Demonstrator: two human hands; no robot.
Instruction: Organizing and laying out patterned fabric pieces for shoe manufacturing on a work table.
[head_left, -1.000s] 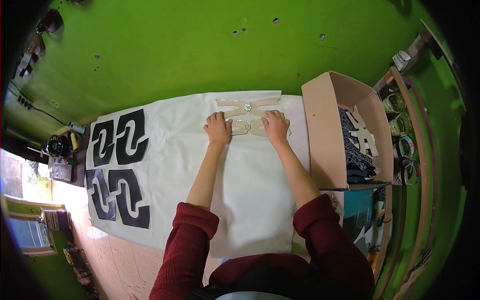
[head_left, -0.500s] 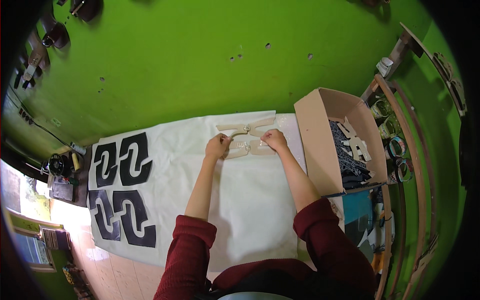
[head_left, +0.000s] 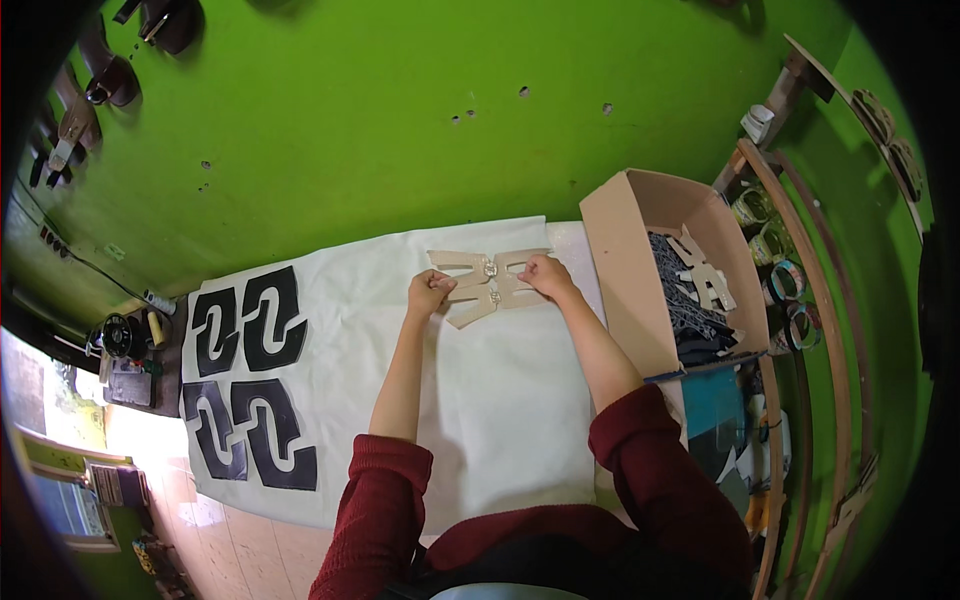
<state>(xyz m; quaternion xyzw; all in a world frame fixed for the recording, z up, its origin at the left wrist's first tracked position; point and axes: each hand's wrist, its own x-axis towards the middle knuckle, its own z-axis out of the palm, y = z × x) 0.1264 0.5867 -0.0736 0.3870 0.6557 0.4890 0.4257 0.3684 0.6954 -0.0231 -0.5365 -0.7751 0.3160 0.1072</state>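
Observation:
Two beige H-shaped strap pieces, like sandal uppers, lie close together on the white sheet. The far strap piece [head_left: 490, 268] has a shiny ornament at its middle; the near strap piece [head_left: 495, 297] has one too. My left hand [head_left: 430, 292] pinches the left end of the far piece's near strap. At that strap's right end, the fingers of my right hand [head_left: 545, 276] are closed on it. Both hands partly cover the strap ends. The near piece lies slightly askew, just below the far one, and whether the two touch is hard to make out.
Several black S-slotted cutouts [head_left: 271, 320] lie on the left of the white sheet [head_left: 400, 380]. An open cardboard box [head_left: 612, 270] with beige pieces and dark material stands at right, beside a wooden rack [head_left: 800, 250]. A green wall rises behind. Small equipment [head_left: 125, 335] sits far left.
The far strap piece now lies flatter and closer to the near one, its near strap less bent. The near piece's left straps have shifted a little. Both hands keep their pinch; the whole view moved slightly.

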